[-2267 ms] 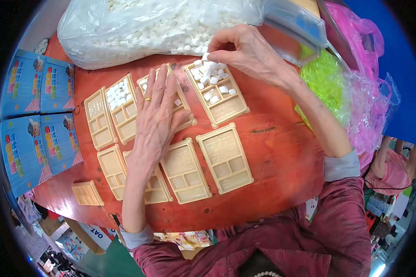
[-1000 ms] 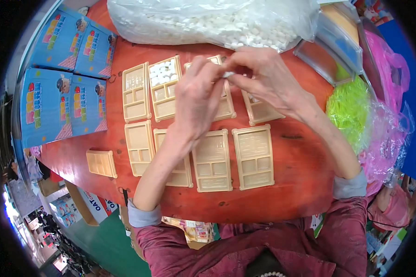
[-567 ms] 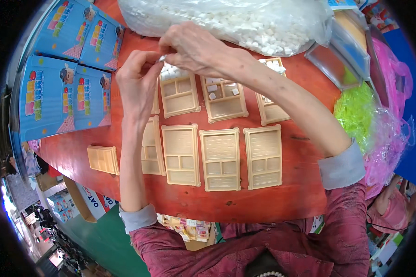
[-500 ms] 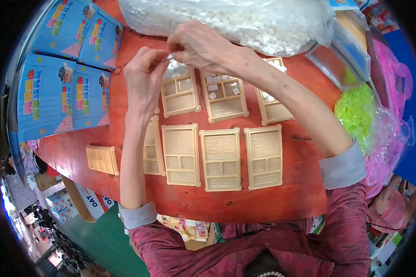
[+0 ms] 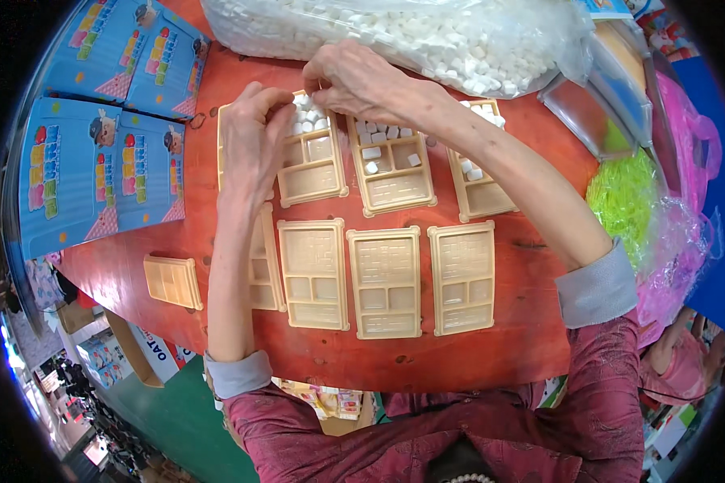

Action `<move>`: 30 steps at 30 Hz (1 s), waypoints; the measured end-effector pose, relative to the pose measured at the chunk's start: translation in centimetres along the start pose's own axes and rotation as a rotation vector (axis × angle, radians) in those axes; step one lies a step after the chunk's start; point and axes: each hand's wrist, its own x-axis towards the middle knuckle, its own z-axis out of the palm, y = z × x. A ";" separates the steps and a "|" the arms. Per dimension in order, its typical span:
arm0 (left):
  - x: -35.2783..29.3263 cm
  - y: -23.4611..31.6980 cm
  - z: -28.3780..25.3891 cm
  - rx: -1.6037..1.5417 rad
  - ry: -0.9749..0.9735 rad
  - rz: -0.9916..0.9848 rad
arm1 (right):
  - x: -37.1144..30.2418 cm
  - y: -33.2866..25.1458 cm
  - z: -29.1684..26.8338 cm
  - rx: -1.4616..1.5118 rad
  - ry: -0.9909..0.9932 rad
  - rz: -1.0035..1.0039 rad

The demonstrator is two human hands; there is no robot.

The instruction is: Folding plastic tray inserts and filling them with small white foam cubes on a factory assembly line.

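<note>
My left hand [image 5: 254, 133] is closed, thumb and fingers curled together, over a beige compartment tray [image 5: 225, 173] that it mostly covers. Just right of it, my right hand [image 5: 353, 80] has its fingers bent inward above the far end of another tray [image 5: 310, 185]. Whatever either hand may hold is too small to make out. White cube-shaped pieces [image 5: 308, 122] fill that tray's far compartment. Further right, two more trays [image 5: 399, 191] [image 5: 487, 200] hold similar pieces. Nearer me lies a row of empty trays [image 5: 314, 245] [image 5: 385, 256] [image 5: 462, 253], one partly hidden by my left forearm.
A clear plastic bag [image 5: 427, 40] of white cubes lies along the far side. Blue printed boxes [image 5: 76, 173] stand at left, near a small beige tray [image 5: 173, 282]. Clear plastic containers [image 5: 588, 113], green shredded filler [image 5: 620, 193] and a pink bag [image 5: 681, 153] crowd the right.
My hands, close together before, have moved slightly apart, uncovering more white cubes in the tray between them. The trays look unchanged.
</note>
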 end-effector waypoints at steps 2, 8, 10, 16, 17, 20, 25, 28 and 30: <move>0.1 -0.1 -0.3 -0.001 0.025 0.002 | 0.0 0.0 0.1 0.011 0.042 -0.033; 0.4 -2.8 -3.5 0.065 0.124 -0.097 | -0.1 -0.4 0.3 -0.089 0.062 -0.075; 0.0 -5.2 -4.7 0.057 0.114 -0.181 | 0.2 -2.0 -0.9 -0.105 -0.158 0.078; -0.1 -5.3 -4.4 0.087 0.118 -0.227 | -0.2 -1.1 -1.5 0.004 -0.055 0.075; -0.2 -5.2 -4.3 0.088 0.119 -0.227 | -0.3 -1.4 -1.8 0.057 -0.076 0.128; -0.7 -5.1 -4.4 0.172 0.232 -0.082 | 0.8 -2.0 -1.3 0.091 0.015 0.108; -0.8 -5.0 -4.0 0.246 0.187 -0.021 | 5.5 -2.5 3.7 -0.035 0.147 -0.050; -1.6 -5.4 -3.3 0.160 0.157 -0.091 | 5.7 -4.1 5.2 0.004 0.086 0.104; -1.9 -5.6 -3.3 0.191 0.154 -0.070 | 5.7 -4.6 4.6 -0.122 0.074 -0.028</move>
